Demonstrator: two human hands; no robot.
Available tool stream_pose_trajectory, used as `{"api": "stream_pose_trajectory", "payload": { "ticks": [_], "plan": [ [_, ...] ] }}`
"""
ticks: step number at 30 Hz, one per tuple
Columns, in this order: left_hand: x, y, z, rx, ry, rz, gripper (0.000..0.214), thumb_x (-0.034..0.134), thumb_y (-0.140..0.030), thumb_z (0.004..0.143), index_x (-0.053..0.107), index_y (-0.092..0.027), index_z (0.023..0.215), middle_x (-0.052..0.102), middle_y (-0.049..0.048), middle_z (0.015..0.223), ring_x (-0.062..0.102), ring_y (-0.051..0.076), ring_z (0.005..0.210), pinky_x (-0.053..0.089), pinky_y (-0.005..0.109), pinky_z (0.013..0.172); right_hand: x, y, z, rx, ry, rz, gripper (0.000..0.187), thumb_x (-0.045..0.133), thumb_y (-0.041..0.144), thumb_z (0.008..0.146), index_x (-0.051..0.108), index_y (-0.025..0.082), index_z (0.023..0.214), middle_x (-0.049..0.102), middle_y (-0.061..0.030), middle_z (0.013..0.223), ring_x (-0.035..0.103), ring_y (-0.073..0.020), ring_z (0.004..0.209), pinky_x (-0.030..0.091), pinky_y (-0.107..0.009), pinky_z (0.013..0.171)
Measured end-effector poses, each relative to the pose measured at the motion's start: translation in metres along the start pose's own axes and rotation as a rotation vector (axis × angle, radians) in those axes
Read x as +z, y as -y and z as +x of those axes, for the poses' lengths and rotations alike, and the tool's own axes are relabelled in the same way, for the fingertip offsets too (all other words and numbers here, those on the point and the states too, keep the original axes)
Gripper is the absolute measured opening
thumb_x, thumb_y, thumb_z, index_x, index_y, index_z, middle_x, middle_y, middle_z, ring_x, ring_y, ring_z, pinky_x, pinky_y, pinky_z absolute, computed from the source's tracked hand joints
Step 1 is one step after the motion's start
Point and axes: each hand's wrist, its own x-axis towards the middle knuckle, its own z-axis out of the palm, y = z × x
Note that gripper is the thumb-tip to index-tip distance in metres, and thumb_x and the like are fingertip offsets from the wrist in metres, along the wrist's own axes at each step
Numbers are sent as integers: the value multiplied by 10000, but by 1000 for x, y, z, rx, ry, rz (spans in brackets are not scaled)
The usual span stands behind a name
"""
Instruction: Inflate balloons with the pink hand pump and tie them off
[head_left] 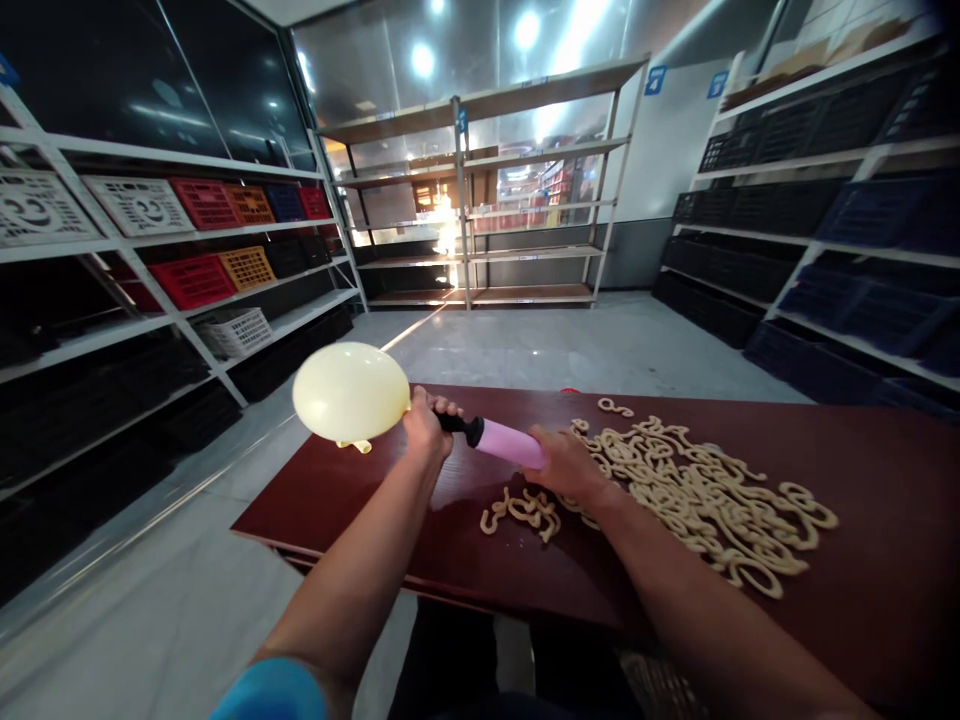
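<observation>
A pale yellow balloon (351,391), blown up round, sits at the left beside my left hand (429,424). That hand is closed around the black end of a balloon pump (510,444), close against the balloon; its fingers hide where the two meet. My right hand (564,462) wraps the far end of the pump's pink barrel. Small yellow pieces (355,446) show under the balloon. A few curled cream-coloured tubes (521,512) lie just below my right hand. To its right spreads a large heap of similar curled tubes (697,490).
The dark red table (885,470) stretches across in front of me. Shelves with coloured crates (202,283) line the left wall. A metal rack (463,210) stands at the back, and dark crates (765,215) fill the right shelves. Grey floor (517,345) lies between.
</observation>
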Motion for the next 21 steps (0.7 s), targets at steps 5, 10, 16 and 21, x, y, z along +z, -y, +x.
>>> {"api": "stream_pose_trajectory", "payload": {
  "ticks": [5,10,16,21],
  "plan": [
    [0,-64,34,75,-27,49,290,459,-229,745,245,-199,552,297,-60,425,381,98,364,411,261,450,-6,-17,5,68,10,1,337,605,312,644,535,236,965,653,-9,864,593,-188,777,333,-284,699],
    [-5,-70,40,98,-69,47,271,440,-223,747,259,-197,546,293,-62,426,359,92,351,400,257,444,-5,-22,6,77,19,-50,316,615,312,633,540,213,923,648,-28,830,589,-205,782,330,-301,717],
    [-5,6,-2,-14,30,-6,338,479,-311,788,252,-197,565,293,-63,451,392,92,390,417,268,487,1,-8,1,-25,17,-7,314,622,339,636,528,203,902,644,-35,850,586,-198,784,330,-299,749],
    [2,-19,10,28,55,30,330,495,-298,774,263,-196,562,316,-58,441,421,102,409,437,276,512,-1,-17,3,17,-12,24,341,607,314,654,516,217,968,642,-25,871,583,-195,800,324,-307,761]
  ]
}}
